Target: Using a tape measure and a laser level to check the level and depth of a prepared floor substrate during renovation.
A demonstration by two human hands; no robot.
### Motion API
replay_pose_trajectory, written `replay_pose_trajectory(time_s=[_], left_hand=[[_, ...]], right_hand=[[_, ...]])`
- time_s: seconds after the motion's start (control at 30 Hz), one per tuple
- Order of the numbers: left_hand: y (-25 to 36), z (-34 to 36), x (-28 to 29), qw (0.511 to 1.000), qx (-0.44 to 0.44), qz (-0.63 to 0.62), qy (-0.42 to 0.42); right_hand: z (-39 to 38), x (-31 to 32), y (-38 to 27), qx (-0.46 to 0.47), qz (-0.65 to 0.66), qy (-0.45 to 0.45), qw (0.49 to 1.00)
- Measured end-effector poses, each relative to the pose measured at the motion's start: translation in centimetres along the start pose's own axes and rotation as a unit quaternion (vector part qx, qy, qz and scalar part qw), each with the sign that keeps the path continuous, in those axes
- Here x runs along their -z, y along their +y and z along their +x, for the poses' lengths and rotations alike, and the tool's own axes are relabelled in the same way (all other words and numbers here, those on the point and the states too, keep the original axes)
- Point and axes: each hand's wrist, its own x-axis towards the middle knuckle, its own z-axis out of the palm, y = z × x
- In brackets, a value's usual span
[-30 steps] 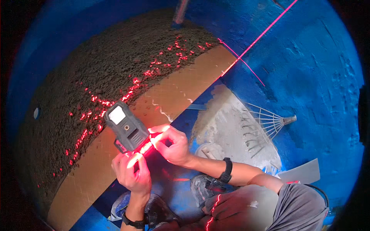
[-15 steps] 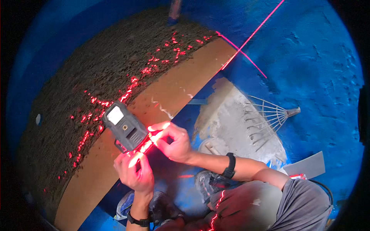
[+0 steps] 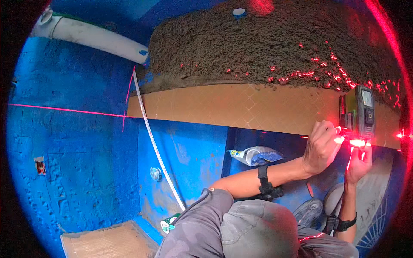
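A black laser level point(image 3: 365, 112) stands on a long tan board with a diagonal grid pattern point(image 3: 206, 103), at the right of the view. From its left, my left hand point(image 3: 322, 146) reaches to the foot of the level with bent fingers closed at its lower edge. My right hand point(image 3: 359, 162) comes up from below, thumb and fingers pinched at the same edge. Bright red light glares over both sets of fingertips and partly hides their grip. Red laser lines fall on the rough dark mortar point(image 3: 258, 47) beyond the board and on the blue wall point(image 3: 77, 142).
A white tape measure strip point(image 3: 157, 150) runs across the board's left end. A white pipe point(image 3: 99, 38) lies at the far left. Near my legs are a crumpled bag point(image 3: 254, 155), a grey slab point(image 3: 380, 176) and a wire rake point(image 3: 376, 225). A tan tile point(image 3: 109, 241) lies lower left.
The view has swung left, bringing the pipe, tape measure strip and left wall into sight. The level and my hands now appear farther right. Both hands stay at the level's foot.
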Motion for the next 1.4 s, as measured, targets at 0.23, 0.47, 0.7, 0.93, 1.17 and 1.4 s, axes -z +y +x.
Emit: replay_pose_trajectory(time_s=[0.23,0.47,0.7,0.93,1.17,1.4], left_hand=[[0.3,0.8,0.9,0.996,-0.030,-0.006,0.081],[0.3,0.6,0.1,0.999,0.004,-0.029,0.031],[-0.2,0.2,0.1,0.998,-0.032,-0.005,0.044],[-0.7,1.5,4.5,0.991,-0.127,0.034,0.009],[-4.3,0.0,23.8,0.947,0.076,0.301,0.086],[-1.8,-6.6,27.4,0.912,0.162,0.377,-0.012]], right_hand=[[0.4,-0.7,-0.3,0.013,-0.023,-0.026,0.999],[0.3,-0.4,-0.5,0.087,-0.161,0.025,0.983],[0.4,-0.7,-1.1,0.046,-0.057,-0.015,0.997],[1.2,1.3,-5.8,0.136,-0.145,0.042,0.979],[1.7,4.5,-6.3,0.107,-0.059,0.076,0.990],[-0.6,0.5,-6.7,-0.275,-0.058,-0.130,0.951]])
